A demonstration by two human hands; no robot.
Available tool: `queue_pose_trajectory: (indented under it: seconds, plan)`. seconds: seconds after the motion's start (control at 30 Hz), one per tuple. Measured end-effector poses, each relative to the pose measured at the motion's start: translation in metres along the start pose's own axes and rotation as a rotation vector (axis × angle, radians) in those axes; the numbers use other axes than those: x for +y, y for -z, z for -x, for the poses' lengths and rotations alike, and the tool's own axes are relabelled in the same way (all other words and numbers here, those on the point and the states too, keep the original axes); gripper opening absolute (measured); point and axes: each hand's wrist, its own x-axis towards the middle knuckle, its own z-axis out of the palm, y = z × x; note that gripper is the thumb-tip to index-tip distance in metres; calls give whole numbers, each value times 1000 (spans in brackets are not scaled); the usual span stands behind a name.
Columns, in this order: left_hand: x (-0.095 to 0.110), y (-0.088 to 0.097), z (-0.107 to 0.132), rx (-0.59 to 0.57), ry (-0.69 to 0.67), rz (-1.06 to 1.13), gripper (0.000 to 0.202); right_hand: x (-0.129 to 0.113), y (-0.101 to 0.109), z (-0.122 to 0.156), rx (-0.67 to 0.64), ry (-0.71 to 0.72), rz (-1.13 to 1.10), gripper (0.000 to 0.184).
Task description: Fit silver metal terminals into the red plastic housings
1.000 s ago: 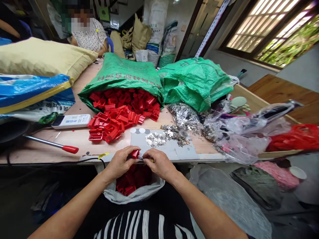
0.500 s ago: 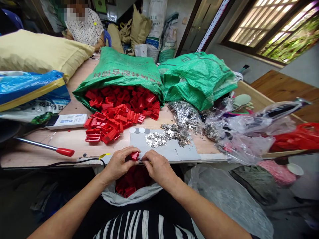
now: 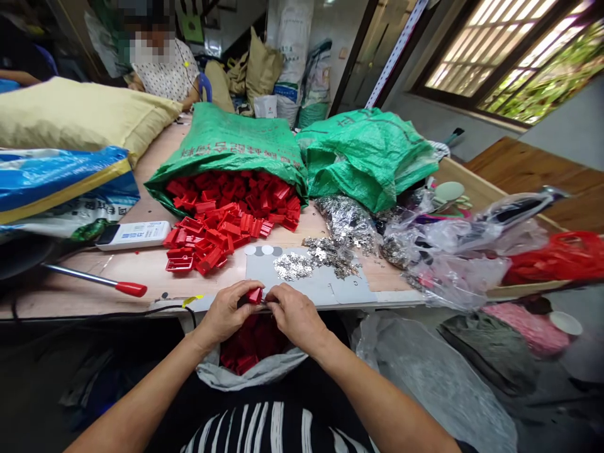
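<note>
My left hand (image 3: 229,314) pinches a small red plastic part (image 3: 255,296) at the table's front edge. Close against its right side, my right hand (image 3: 293,313) has its fingers closed on a thin metal piece (image 3: 263,301); only a short bit shows, so its kind is unclear. Below both hands, an open white sack (image 3: 278,371) holds many red parts (image 3: 245,352). Beyond them, more red parts (image 3: 207,242) spill from a green woven sack (image 3: 236,135). Small flat silver metal pieces (image 3: 293,267) lie heaped on a grey sheet (image 3: 344,290).
On the right are clear plastic bags (image 3: 443,264), another green sack (image 3: 368,157) and a red bag (image 3: 557,258). A red-tipped lever (image 3: 131,289) and a white box (image 3: 134,234) are at left. A person (image 3: 165,78) sits across the table.
The view has shifted slightly, so the table's things sit a little lower. My hands stay together at the red part; less of the metal piece shows between them now.
</note>
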Motion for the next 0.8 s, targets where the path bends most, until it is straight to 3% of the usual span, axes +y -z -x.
queue_pose_trajectory:
  seconds: [0.2,0.37,0.47,0.57,0.67,0.8]
  plan:
    - [14,-2,13,64,130,123,24,13,1,15,105,101,-279,19]
    - [35,-6,18,109,410,757,26,14,1,28,-23,128,-522,31]
    - [45,-9,20,138,515,1118,13,9,4,32,-59,150,-523,43]
    - [50,-13,23,165,616,1376,14,2,9,33,-45,168,-477,40]
    - [53,-17,25,213,712,1510,4,-3,15,33,-25,185,-468,35]
    - [57,-20,26,236,785,1543,9,-6,19,33,2,209,-454,33]
